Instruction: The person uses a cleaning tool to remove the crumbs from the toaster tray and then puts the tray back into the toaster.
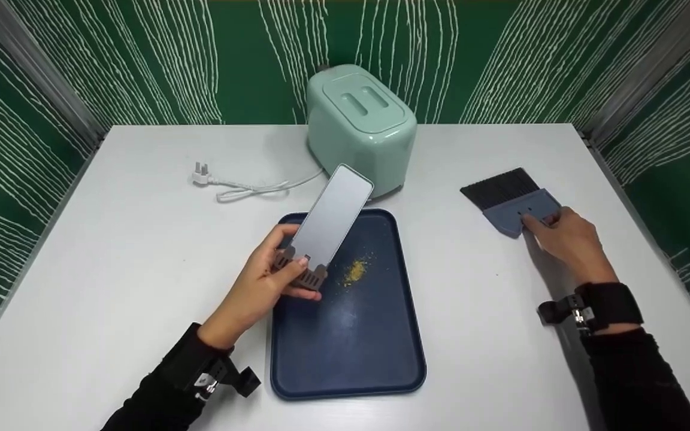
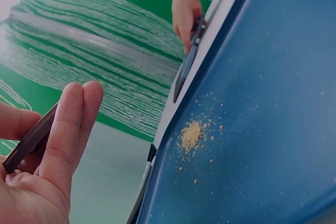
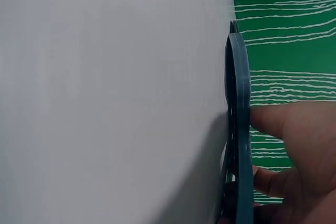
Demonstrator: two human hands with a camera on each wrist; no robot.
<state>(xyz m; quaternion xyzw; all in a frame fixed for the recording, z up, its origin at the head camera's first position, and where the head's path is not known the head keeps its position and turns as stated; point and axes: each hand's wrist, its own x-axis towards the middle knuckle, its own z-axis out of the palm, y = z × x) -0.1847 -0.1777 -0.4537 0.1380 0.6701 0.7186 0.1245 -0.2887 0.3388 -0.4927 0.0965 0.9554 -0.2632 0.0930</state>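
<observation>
My left hand (image 1: 255,284) grips a toaster crumb tray (image 1: 333,212) by its brown slotted end, thumb on top and fingers beneath. The silver plate slants up over a dark blue serving tray (image 1: 351,353). On that tray, right of the hand, lies a small heap of yellow crumbs (image 1: 355,272), with finer bits scattered around it in the left wrist view. Over at the right, my right hand (image 1: 575,242) pinches the blue-grey handle of a small brush (image 1: 516,203). Its black bristles point to the upper left, close to the white table.
A mint green toaster (image 1: 360,131) stands behind the serving tray, its top slots covered by a lid. From it a white power cord (image 1: 261,190) runs left to a plug (image 1: 201,175) lying on the white table (image 1: 141,269). Green patterned walls (image 1: 243,60) enclose the back and sides.
</observation>
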